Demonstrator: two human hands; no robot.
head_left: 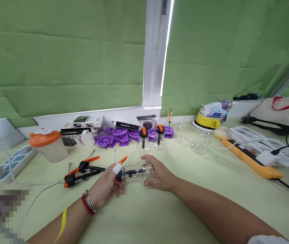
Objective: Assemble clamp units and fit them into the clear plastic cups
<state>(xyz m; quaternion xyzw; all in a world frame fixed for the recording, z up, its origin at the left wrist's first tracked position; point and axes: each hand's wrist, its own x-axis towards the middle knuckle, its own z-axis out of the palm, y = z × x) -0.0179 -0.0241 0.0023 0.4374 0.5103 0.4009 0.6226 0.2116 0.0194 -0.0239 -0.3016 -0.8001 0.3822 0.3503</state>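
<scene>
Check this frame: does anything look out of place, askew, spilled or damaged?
Nothing is spilled or visibly broken. The left hand and right hand hold a clear bottle on its side, while two similar capped bottles stand upright behind. The left index fingertip is wrapped in white. Orange-and-black clamps lie scattered on the table.

My left hand (106, 188) has a white wrap covering the tip of one finger. On the left wrist I wear a red cord band beside a silver metal bangle. A yellow strip runs along the left forearm. My right hand (159, 174) carries nothing; a white sleeve edge shows at the upper arm.
</scene>
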